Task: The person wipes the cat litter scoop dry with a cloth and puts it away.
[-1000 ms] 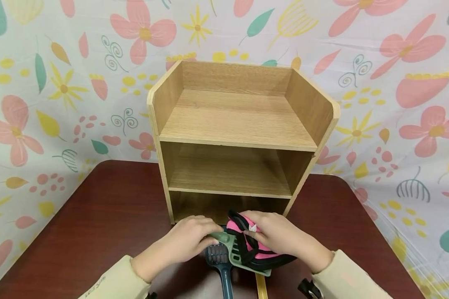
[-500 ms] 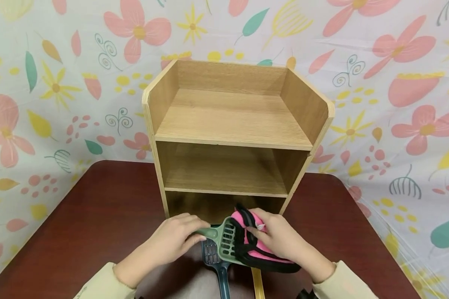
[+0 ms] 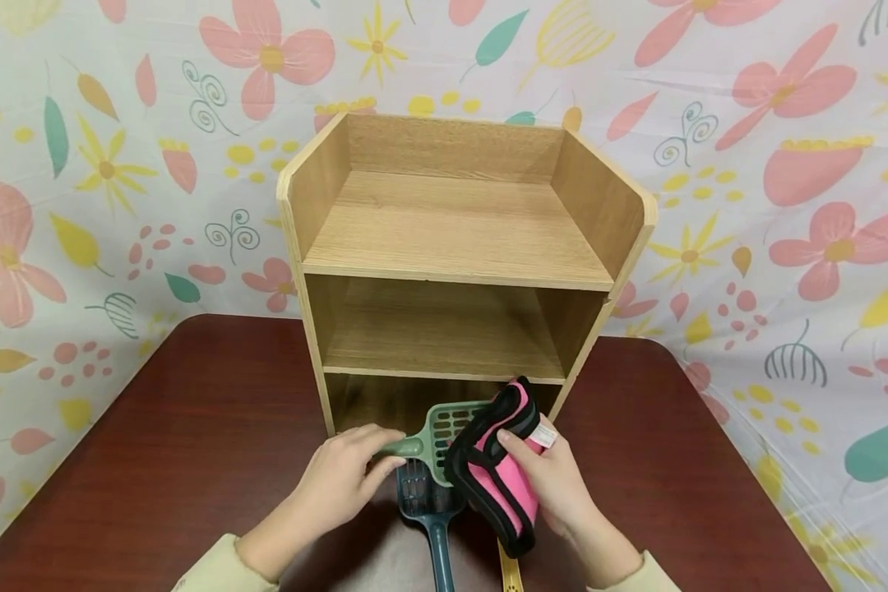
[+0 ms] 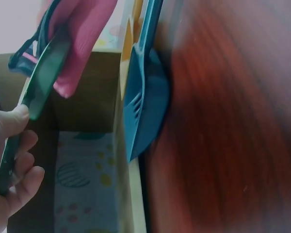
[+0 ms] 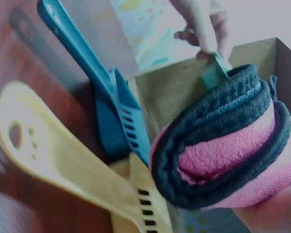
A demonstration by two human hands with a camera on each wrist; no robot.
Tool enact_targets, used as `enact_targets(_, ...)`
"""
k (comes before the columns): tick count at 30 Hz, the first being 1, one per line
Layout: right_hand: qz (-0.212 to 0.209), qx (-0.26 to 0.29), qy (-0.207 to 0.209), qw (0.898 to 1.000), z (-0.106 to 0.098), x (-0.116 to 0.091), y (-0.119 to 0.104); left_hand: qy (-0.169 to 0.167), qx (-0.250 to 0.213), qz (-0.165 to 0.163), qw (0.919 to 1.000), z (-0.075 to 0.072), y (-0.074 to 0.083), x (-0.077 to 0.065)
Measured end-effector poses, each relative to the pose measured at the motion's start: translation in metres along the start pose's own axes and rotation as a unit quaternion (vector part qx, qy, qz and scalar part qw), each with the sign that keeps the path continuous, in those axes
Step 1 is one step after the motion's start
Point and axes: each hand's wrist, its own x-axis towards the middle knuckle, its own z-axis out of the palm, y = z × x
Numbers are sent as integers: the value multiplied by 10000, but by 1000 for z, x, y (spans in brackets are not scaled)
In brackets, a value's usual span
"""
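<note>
In the head view my left hand (image 3: 340, 473) grips the handle of a green slotted litter scoop (image 3: 418, 444), thumb on one side and fingers on the other. Its slotted head points right. My right hand (image 3: 551, 477) holds a folded pink cloth (image 3: 514, 485) with black trim and a white tag, its thumb across the front. The cloth stands tilted and covers the right part of the green scoop's head. Below them a dark blue litter scoop (image 3: 435, 516) leans at the shelf's front, handle toward me. A yellow scoop (image 5: 72, 150) lies beside it, its head mostly hidden behind the cloth in the head view.
A wooden shelf unit (image 3: 444, 275) with a raised top and two compartments stands behind the hands. It rests on a dark red-brown table (image 3: 215, 427). A flower-patterned sheet (image 3: 148, 90) hangs behind the table.
The right hand has turned the pink cloth more upright and shifted it left and up. The green scoop's head has risen and tilted toward the shelf. The left hand still grips its handle.
</note>
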Motion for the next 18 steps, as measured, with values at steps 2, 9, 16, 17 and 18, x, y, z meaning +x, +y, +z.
enact_targets(2,115,348,-126,9992,4,-3,5,67,-49,-195,9998,4,4,-2)
enact_targets(9,215,1426,64,9895,16,-16,20,280,-231,-514,9980,17,24,-8)
enact_targets(16,-23,1724,1266,9769,41,-25,27,379,-253,-648,9969,32,47,-10)
enact_targets(17,-23,1726,1383,9752,44,-25,27,376,-285,-662,9967,34,49,-10)
enact_targets(18,-10,1731,1475,9738,47,-26,27,364,-330,-683,9965,36,52,-10)
